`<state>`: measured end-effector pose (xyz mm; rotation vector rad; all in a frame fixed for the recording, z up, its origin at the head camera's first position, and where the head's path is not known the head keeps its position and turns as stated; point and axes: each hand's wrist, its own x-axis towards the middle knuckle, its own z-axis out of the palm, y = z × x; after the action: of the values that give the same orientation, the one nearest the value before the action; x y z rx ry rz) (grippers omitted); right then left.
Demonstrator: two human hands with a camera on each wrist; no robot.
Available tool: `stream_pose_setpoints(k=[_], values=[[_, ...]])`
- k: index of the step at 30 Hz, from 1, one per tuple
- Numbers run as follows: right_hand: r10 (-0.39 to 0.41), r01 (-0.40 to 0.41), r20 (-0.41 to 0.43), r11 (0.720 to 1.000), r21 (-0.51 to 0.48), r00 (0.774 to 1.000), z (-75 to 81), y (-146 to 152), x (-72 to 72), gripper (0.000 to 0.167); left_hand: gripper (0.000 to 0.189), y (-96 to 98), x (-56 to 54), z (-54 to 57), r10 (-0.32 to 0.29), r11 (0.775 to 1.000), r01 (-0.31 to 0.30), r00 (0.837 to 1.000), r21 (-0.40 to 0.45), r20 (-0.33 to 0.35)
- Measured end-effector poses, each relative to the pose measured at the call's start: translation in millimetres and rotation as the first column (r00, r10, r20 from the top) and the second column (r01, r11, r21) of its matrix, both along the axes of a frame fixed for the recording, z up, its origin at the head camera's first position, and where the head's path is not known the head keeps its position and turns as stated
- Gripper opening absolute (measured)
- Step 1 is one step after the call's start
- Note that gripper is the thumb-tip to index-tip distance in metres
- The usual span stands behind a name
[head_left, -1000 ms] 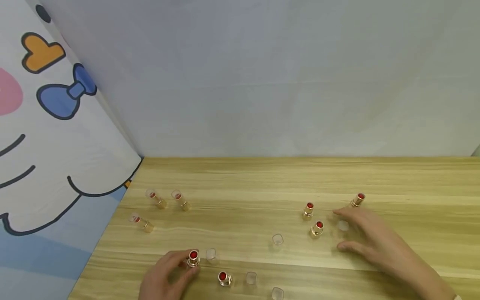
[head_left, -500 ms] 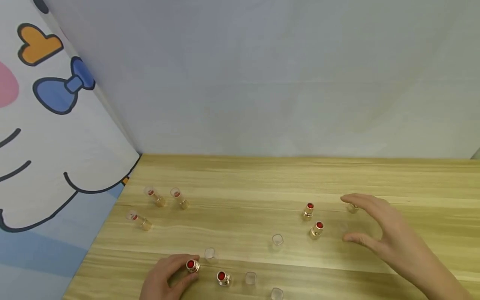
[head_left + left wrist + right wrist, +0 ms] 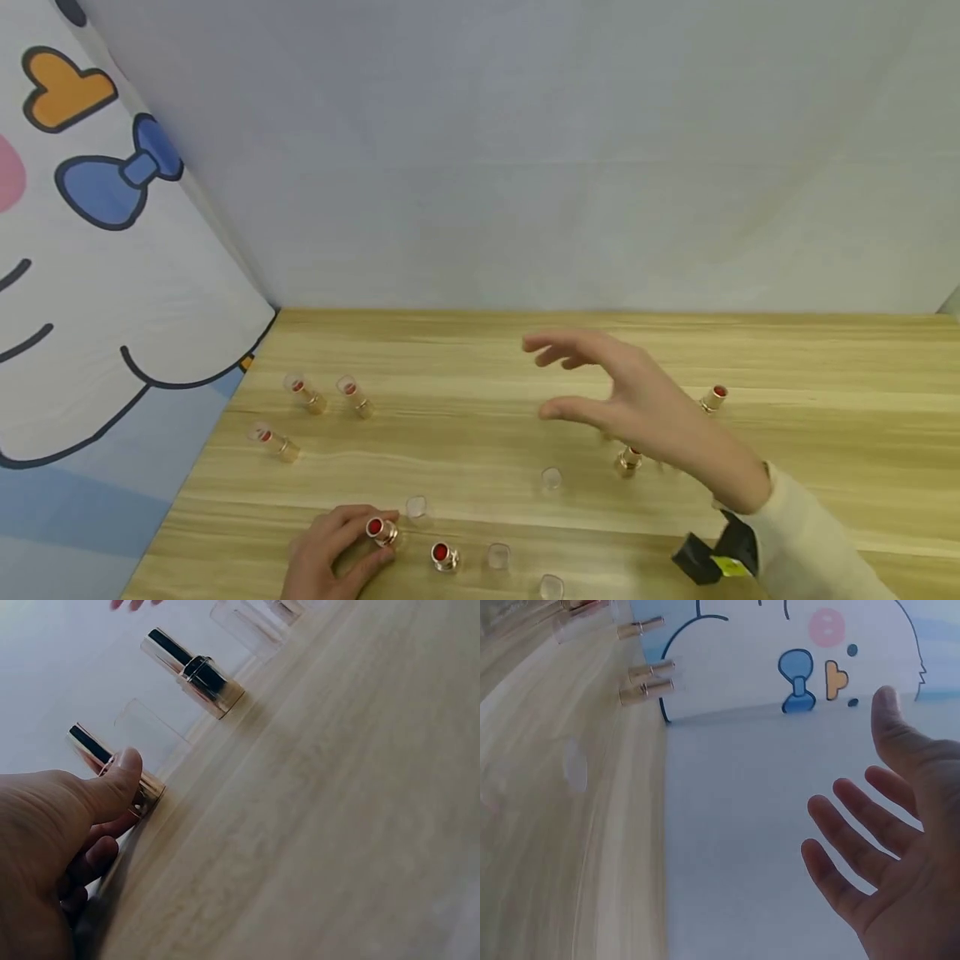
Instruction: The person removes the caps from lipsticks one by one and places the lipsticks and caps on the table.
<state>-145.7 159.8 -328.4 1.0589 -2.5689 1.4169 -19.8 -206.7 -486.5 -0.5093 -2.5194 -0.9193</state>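
Observation:
My left hand (image 3: 330, 554) pinches an uncapped red lipstick (image 3: 384, 533) by its gold base, low at the table's surface. In the left wrist view the thumb lies across that lipstick's base (image 3: 154, 791). Just to its right stands another uncapped lipstick (image 3: 446, 557). A clear cap (image 3: 417, 507) is close behind them. My right hand (image 3: 630, 387) is raised over the table with thumb and fingers spread, holding nothing. Below and beyond its wrist stand uncapped lipsticks, one at the front (image 3: 628, 462) and one farther right (image 3: 713, 399); another is mostly hidden behind the hand.
Three lipsticks with clear caps on stand at the left, such as the nearest one (image 3: 279, 444). Loose clear caps lie mid-table, including a rear one (image 3: 551, 477) and a front one (image 3: 552, 587). A white cloth wall (image 3: 480, 167) borders the wooden table (image 3: 450, 350).
My right hand has left the area by the far-right lipstick and swung left and up, its fingers spread throughout. The left hand stays at its lipstick, which now leans slightly more to the left.

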Motion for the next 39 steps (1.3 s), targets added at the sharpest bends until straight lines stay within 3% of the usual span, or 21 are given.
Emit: stream_pose_setpoints(k=[7,12,17,22,25,29,34,39], values=[[0.154,-0.160,0.175,0.987,0.024,0.973,0.8,-80.2,-35.0,0.060,0.058,-12.9,-4.0,-4.9,-0.056,0.998,0.056,0.997,-0.002,-0.054],[0.203,-0.233,0.256,0.968,0.090,0.945,-7.9,-139.4,-54.3,0.064,0.055,-19.7,-4.0,-7.3,-0.059,0.998,0.058,0.995,-0.013,-0.085],[0.225,-0.278,0.294,0.948,0.154,0.929,-22.0,-185.6,-63.5,0.068,0.051,-21.9,-4.6,-12.0,-0.077,0.997,0.076,0.989,-0.016,-0.125],[0.195,-0.268,0.293,0.935,0.234,0.936,-31.2,-206.2,-67.6,0.072,0.051,-17.2,-6.7,-12.0,-0.098,0.995,0.100,0.989,0.009,-0.110],[0.180,-0.271,0.328,0.927,0.260,0.927,-34.4,-209.9,-69.4,0.076,0.054,-12.6,-7.1,-10.4,-0.104,0.994,0.107,0.991,0.023,-0.085],[0.178,-0.300,0.377,0.907,0.295,0.909,-40.4,-212.7,-69.9,0.081,0.057,-6.7,-4.8,-8.1,-0.069,0.998,0.069,0.996,-0.001,-0.055],[0.181,-0.315,0.360,0.879,0.359,0.915,-46.4,-219.6,-69.3,0.080,0.057,-1.8,-1.5,-4.1,-0.006,0.999,0.005,1.000,-0.040,-0.013],[0.179,-0.317,0.343,0.858,0.405,0.922,-49.8,-226.2,-69.7,0.072,0.057,-0.1,-2.3,-2.5,0.002,0.999,-0.003,1.000,-0.047,-0.014]])
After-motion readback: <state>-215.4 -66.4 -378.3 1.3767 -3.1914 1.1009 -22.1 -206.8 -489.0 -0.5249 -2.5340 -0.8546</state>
